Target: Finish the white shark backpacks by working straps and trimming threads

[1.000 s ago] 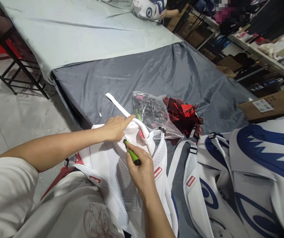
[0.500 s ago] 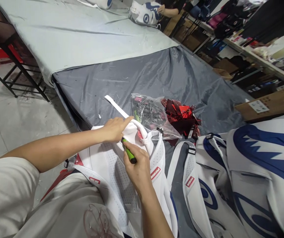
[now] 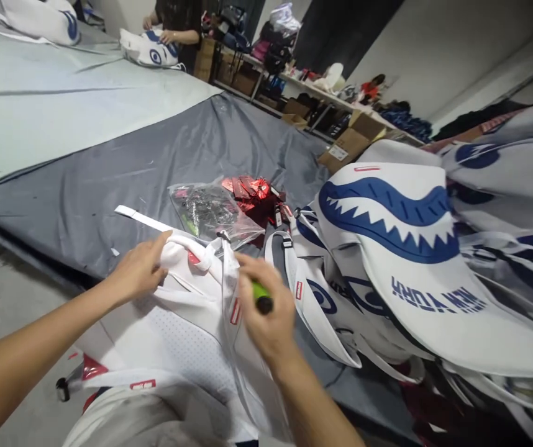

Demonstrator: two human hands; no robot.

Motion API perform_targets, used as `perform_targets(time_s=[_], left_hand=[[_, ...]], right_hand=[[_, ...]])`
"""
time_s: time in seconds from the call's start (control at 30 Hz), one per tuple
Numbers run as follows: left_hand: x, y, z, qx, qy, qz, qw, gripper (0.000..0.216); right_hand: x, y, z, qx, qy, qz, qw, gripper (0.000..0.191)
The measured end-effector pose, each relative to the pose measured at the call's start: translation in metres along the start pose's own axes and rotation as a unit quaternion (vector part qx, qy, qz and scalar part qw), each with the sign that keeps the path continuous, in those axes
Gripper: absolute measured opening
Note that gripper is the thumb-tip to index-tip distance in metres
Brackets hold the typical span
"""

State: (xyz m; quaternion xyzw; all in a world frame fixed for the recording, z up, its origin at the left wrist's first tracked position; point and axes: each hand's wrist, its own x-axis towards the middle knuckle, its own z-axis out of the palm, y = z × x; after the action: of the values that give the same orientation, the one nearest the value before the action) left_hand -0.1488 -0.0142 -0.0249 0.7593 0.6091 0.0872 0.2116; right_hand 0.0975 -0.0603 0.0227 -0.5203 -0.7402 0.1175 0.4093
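Note:
A white backpack (image 3: 187, 335) lies back-side up at the near edge of the table, partly on my lap. My left hand (image 3: 138, 271) pinches its top handle (image 3: 187, 248) where a white strap (image 3: 143, 218) runs off to the left. My right hand (image 3: 266, 313) is closed around a green tool with a black end (image 3: 261, 297), just right of the handle, over a shoulder strap bearing a small red label (image 3: 235, 311). The hand is blurred.
A clear plastic bag (image 3: 208, 211) and red tags (image 3: 252, 192) lie beyond the backpack on the grey cloth (image 3: 122, 167). White backpacks with blue shark mouths (image 3: 401, 248) are piled at right. Far back, another person (image 3: 176, 22) handles a similar bag (image 3: 148, 53). Shelves line the wall.
The view has swung right and up, bringing the pile of bags and the room into sight. My right hand with the green tool has moved right, away from the handle. My left hand keeps its hold.

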Motion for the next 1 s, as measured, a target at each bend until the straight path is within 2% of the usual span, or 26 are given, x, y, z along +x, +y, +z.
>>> perform_targets(time_s=[0.03,0.07,0.1,0.17,0.23,0.27,0.37,0.5,0.7,0.87,1.0], left_hand=[[0.0,0.0,0.0,0.001,-0.001,-0.001,1.0,0.073],[0.0,0.0,0.001,0.002,-0.001,-0.003,1.0,0.073],[-0.001,0.0,0.001,0.002,-0.002,-0.006,1.0,0.073],[-0.001,0.001,0.001,-0.001,-0.003,-0.013,1.0,0.072],[-0.001,0.002,0.003,-0.005,-0.001,-0.017,1.0,0.072],[-0.001,0.001,0.004,-0.008,0.001,-0.018,1.0,0.072],[0.0,-0.002,0.008,-0.02,0.016,-0.015,1.0,0.071],[0.001,-0.008,0.013,-0.018,0.032,-0.005,0.999,0.07],[0.001,-0.008,0.013,-0.02,0.033,-0.003,0.999,0.07],[0.0,-0.006,0.011,-0.01,0.03,-0.009,0.999,0.07],[0.002,-0.005,0.008,-0.004,0.031,-0.003,1.0,0.071]], right_hand=[[0.007,0.017,-0.008,-0.053,0.018,0.012,0.998,0.024],[0.015,0.036,-0.012,-0.127,-0.006,0.039,0.991,0.031],[0.023,0.058,-0.011,-0.21,-0.068,0.071,0.973,0.037],[0.041,0.098,0.002,-0.34,-0.236,0.12,0.902,0.042],[0.057,0.129,0.024,-0.371,-0.329,0.122,0.86,0.043],[0.065,0.139,0.036,-0.366,-0.347,0.112,0.856,0.045],[0.084,0.15,0.063,-0.356,-0.339,0.084,0.867,0.054],[0.097,0.146,0.079,-0.368,-0.307,0.09,0.873,0.042],[0.103,0.149,0.096,-0.352,-0.356,0.072,0.863,0.032],[0.09,0.152,0.097,-0.329,-0.381,0.047,0.863,0.032],[0.077,0.152,0.082,-0.307,-0.358,0.05,0.88,0.03]])
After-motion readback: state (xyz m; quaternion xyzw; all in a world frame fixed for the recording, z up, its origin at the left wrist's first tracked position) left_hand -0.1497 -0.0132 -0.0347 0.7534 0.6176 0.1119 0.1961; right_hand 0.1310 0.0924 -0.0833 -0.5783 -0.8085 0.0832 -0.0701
